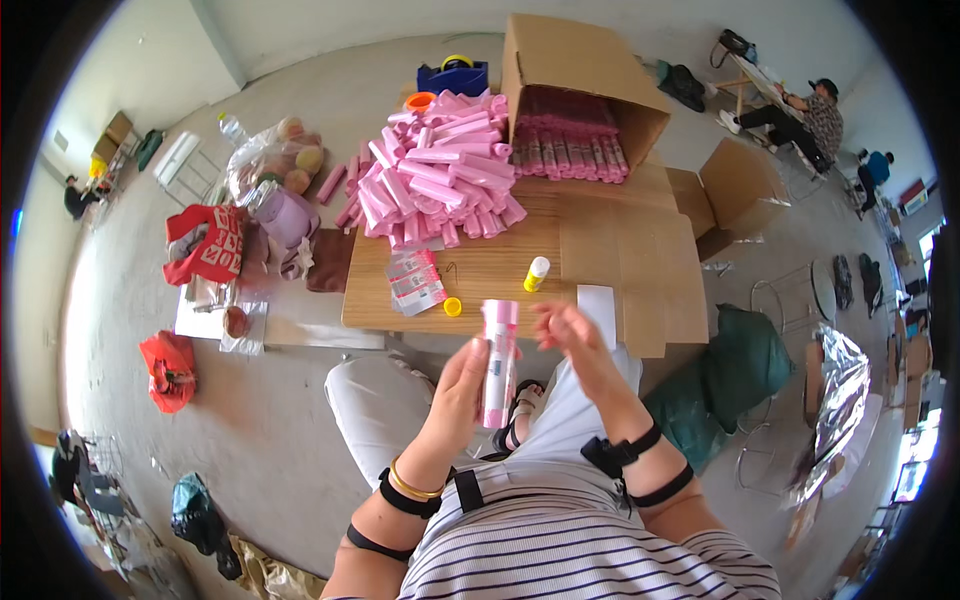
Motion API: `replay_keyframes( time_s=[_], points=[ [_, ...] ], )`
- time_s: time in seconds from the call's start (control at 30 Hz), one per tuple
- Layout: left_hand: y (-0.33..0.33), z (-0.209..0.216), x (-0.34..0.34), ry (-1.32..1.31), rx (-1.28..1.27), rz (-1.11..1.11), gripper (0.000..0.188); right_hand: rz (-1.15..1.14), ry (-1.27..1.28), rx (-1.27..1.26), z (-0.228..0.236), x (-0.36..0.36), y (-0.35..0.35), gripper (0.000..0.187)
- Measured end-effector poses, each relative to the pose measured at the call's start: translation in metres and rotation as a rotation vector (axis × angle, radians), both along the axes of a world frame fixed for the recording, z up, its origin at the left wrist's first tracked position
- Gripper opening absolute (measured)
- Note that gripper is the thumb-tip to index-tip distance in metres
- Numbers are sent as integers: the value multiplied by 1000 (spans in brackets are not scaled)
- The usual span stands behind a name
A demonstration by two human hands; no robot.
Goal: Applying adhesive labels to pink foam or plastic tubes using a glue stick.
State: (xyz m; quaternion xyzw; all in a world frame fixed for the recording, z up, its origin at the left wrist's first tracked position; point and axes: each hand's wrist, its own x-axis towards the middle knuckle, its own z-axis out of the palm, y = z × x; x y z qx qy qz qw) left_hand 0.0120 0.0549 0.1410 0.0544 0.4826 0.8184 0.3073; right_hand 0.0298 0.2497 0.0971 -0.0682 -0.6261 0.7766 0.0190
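Note:
My left hand is wrapped round a pink roll, held upright above my lap in front of the table edge. A pale printed label runs along its side. To its right, my right hand is raised with its fingers partly bent and apart; nothing shows in them. On the table beyond stands an uncapped glue stick with a yellow base, and a yellow cap lies apart from it. Left of the cap are several printed label strips. Behind them, a large pile of pink rolls covers the tabletop.
An open carton at the back holds rows of rolls. Flattened cardboard covers the table's right side. A blue tape dispenser stands behind the pile. Bags of fruit sit at left, green sacks at right. Other people sit farther off.

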Motion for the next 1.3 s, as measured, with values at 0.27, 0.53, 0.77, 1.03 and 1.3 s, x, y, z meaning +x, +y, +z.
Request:
replay_keyframes(
  time_s=[0.27, 0.53, 0.77, 1.03, 1.3],
  points=[
    [15, -3, 31, -74, 87, -277, 46, 141, 27, -174, 57, 58, -23, 33],
    [27, 28, 53, 55, 81, -172, 44, 169, 142, -301, 80, 71, -9, 50],
    [27, 34, 63, 181, 44, -228, 37, 105, 245, 13, 94, 92, -12, 34],
    [36, 46, 55, 332, -30, -91, 40, 129, 221, -166, 112, 90, -14, 36],
    [17, 19, 42, 108, -13, -182, 56, -501, 524, 243, 190, 116, 30, 25]
  ],
)
